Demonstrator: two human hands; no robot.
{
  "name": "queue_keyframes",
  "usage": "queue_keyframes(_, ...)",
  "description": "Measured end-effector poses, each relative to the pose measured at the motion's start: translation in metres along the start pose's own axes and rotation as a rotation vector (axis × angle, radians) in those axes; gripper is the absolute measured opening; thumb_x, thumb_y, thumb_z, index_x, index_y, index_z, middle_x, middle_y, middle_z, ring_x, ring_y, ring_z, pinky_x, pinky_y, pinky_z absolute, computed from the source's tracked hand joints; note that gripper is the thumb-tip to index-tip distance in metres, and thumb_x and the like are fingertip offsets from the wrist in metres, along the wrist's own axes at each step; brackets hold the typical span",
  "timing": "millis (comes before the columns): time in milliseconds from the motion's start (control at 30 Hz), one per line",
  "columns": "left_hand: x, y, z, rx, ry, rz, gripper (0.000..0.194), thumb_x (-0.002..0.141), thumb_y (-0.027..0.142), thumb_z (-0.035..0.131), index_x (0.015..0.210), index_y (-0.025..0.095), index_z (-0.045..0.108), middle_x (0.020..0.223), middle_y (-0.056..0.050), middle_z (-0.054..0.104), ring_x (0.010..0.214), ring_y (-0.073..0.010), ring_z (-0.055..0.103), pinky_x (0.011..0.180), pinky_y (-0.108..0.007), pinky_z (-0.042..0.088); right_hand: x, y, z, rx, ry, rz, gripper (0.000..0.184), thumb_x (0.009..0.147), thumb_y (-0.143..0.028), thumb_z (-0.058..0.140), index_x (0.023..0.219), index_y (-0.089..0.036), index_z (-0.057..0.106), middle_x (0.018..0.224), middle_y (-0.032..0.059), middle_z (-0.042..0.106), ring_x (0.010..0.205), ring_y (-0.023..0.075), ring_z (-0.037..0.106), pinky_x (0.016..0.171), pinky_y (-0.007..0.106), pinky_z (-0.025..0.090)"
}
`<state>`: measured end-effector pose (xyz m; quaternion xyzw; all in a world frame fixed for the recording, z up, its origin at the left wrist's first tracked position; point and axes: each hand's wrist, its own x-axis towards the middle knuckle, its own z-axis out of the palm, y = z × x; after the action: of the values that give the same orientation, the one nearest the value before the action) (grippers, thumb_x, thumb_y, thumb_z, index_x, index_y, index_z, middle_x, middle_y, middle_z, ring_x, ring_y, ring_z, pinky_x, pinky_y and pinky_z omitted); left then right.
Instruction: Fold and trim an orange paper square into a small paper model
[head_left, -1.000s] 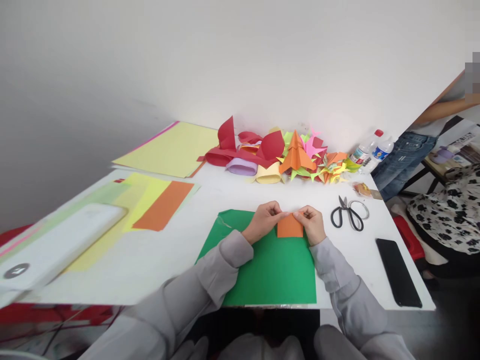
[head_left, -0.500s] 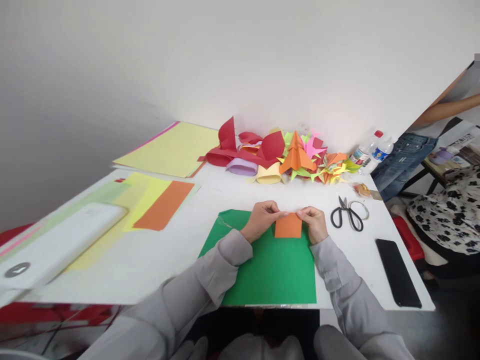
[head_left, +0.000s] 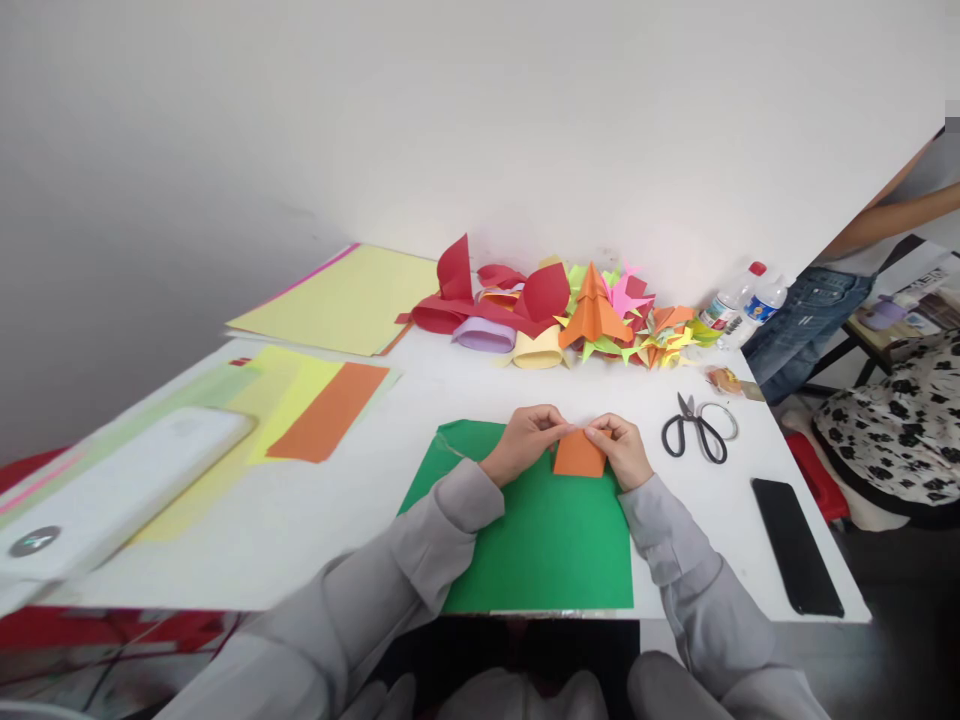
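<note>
Here, pinched paper: one orange paper rectangle (head_left: pixel 580 456), top edge clamped by the left hand (head_left: pixel 525 442) and right hand (head_left: pixel 625 450) — thumbs near each other.
Beneath: one green paper sheet (head_left: pixel 540 550) on the bench (head_left: pixel 315 530).
Scissors (head_left: pixel 689 411): one pair, black-handled — right of the right hand.
Bottles (head_left: pixel 729 305): two, behind.

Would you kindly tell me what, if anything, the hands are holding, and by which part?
A small orange paper, pinched at its far edge: the left hand holds it near the left corner, the right hand farther right.
</note>
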<state>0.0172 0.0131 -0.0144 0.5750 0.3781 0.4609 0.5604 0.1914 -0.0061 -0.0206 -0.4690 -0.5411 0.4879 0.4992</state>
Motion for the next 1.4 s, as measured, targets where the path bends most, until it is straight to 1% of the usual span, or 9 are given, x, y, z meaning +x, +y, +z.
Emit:
queue_keyframes(100, 0.0004, -0.0033, 0.0012, 0.020, -0.001, 0.006, 0.026, 0.066, 0.036, 0.073, 0.061, 0.013, 0.061, 0.055, 0.002, 0.056, 0.049, -0.0083, 0.047, 0.047, -0.021, 0.039, 0.0000, 0.0020, -0.0008, -0.044, 0.003, -0.017, 0.021, 0.069, -0.038, 0.072, 0.067, -0.019, 0.064, 0.062, -0.0025, 0.061, 0.058, 0.0123, 0.052, 0.058, 0.025, 0.041)
queue_keyframes(233, 0.0004, -0.0058, 0.0028, 0.063, -0.016, 0.066, 0.022, 0.064, 0.033, 0.075, 0.068, 0.014, 0.066, 0.065, -0.002, 0.065, 0.061, -0.0128, 0.056, 0.057, -0.024, 0.045, -0.0007, 0.0028, -0.0003, -0.063, 0.007, -0.016, 0.024, 0.068, -0.041, 0.072, 0.067, -0.019, 0.064, 0.063, -0.0012, 0.062, 0.059, 0.0138, 0.053, 0.059, 0.026, 0.042)
queue_keyframes(367, -0.0006, -0.0056, 0.0027, 0.097, -0.062, 0.108, 0.020, 0.069, 0.034, 0.071, 0.066, 0.013, 0.069, 0.063, -0.003, 0.067, 0.061, -0.0133, 0.056, 0.059, -0.025, 0.044, -0.0012, 0.0018, 0.0022, -0.044, 0.005, 0.004, 0.022, 0.066, -0.040, 0.073, 0.066, -0.019, 0.065, 0.063, -0.0010, 0.063, 0.060, 0.0142, 0.054, 0.059, 0.027, 0.043)
queue_keyframes(600, -0.0002, -0.0025, 0.0019, 0.101, -0.026, 0.126, 0.022, 0.070, 0.034, 0.069, 0.063, 0.014, 0.064, 0.060, -0.001, 0.063, 0.057, -0.0120, 0.054, 0.056, -0.024, 0.043, 0.0002, -0.0008, -0.0003, -0.006, 0.077, 0.031, 0.026, 0.062, -0.042, 0.076, 0.062, -0.019, 0.064, 0.055, -0.0027, 0.060, 0.050, 0.0111, 0.048, 0.052, 0.025, 0.039)
queue_keyframes(800, -0.0005, -0.0041, 0.0020, 0.059, 0.040, 0.092, 0.020, 0.068, 0.033, 0.071, 0.067, 0.014, 0.067, 0.064, -0.003, 0.066, 0.060, -0.0134, 0.057, 0.058, -0.025, 0.046, 0.0007, -0.0020, -0.0003, 0.055, 0.090, 0.031, 0.025, 0.063, -0.041, 0.076, 0.061, -0.019, 0.064, 0.056, -0.0022, 0.062, 0.052, 0.0114, 0.051, 0.055, 0.026, 0.041)
queue_keyframes(900, -0.0015, -0.0034, 0.0028, 0.074, 0.023, 0.097, 0.021, 0.068, 0.035, 0.072, 0.070, 0.014, 0.069, 0.069, -0.005, 0.069, 0.066, -0.0162, 0.061, 0.063, -0.028, 0.048, -0.0007, -0.0024, 0.0034, 0.027, 0.067, 0.013, 0.026, 0.063, -0.043, 0.076, 0.062, -0.019, 0.066, 0.058, -0.0014, 0.063, 0.054, 0.0125, 0.052, 0.056, 0.027, 0.043)
queue_keyframes(1033, -0.0018, -0.0037, 0.0037, 0.092, -0.043, 0.179, 0.020, 0.072, 0.036, 0.069, 0.073, 0.016, 0.072, 0.078, -0.007, 0.070, 0.076, -0.0189, 0.063, 0.072, -0.032, 0.050, -0.0021, -0.0011, 0.0075, -0.008, 0.058, -0.012, 0.027, 0.062, -0.045, 0.075, 0.063, -0.019, 0.066, 0.058, -0.0008, 0.064, 0.055, 0.0132, 0.053, 0.057, 0.028, 0.043)
queue_keyframes(1200, -0.0008, -0.0062, 0.0022, 0.124, 0.004, 0.210, 0.013, 0.072, 0.032, 0.070, 0.073, 0.020, 0.074, 0.093, -0.009, 0.066, 0.092, -0.0208, 0.061, 0.084, -0.034, 0.047, -0.0020, 0.0008, 0.0076, -0.023, 0.075, -0.026, 0.024, 0.064, -0.042, 0.075, 0.063, -0.020, 0.067, 0.058, -0.0008, 0.063, 0.054, 0.0132, 0.052, 0.056, 0.027, 0.043)
queue_keyframes(1400, -0.0019, -0.0052, 0.0027, 0.102, 0.029, 0.187, 0.013, 0.070, 0.031, 0.071, 0.067, 0.018, 0.072, 0.089, -0.007, 0.064, 0.085, -0.0185, 0.060, 0.077, -0.031, 0.048, -0.0030, -0.0019, 0.0083, -0.035, 0.066, -0.051, 0.019, 0.065, -0.037, 0.075, 0.063, -0.020, 0.066, 0.060, -0.0006, 0.063, 0.057, 0.0132, 0.052, 0.056, 0.027, 0.042)
